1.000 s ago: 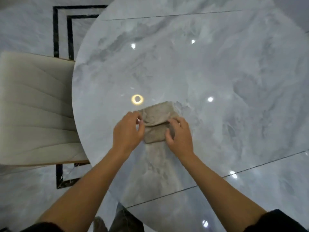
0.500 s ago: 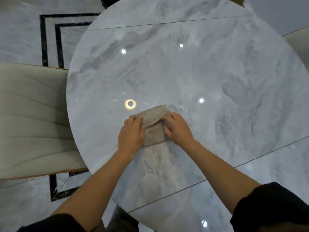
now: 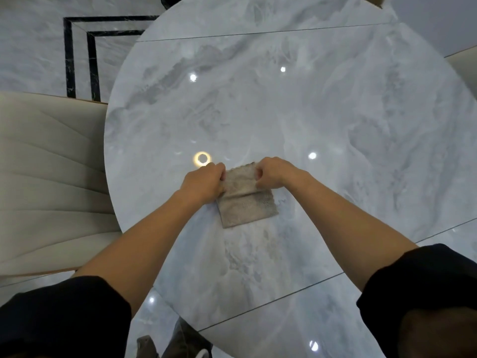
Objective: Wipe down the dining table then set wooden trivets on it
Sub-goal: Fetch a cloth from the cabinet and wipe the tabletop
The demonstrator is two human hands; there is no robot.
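**Both hands pinch the far edge of the cloth on the bench**

A small grey-brown cloth lies on the round marble bench, left of its middle and towards the near side. Its near half rests flat on the top. A crease runs across it just below the hands.

The left hand is at the cloth's far left corner, knuckles up, fingers curled under and closed on the fabric. The right hand mirrors it at the far right corner, fingers curled and thumb tucked in, pinching the edge. The two hands are near each other, with a short strip of the far edge showing between them. Whether that edge is raised off the bench or pressed against it cannot be told.

Both forearms are bare and stretch forward from the lower corners, drawing together towards the cloth. Dark sleeves cover the upper arms.

A ring-shaped glare shines on the top just beyond the left hand, with smaller light spots scattered further off. A cream padded chair stands against the bench's left rim. The floor is grey marble with a black inlaid border.
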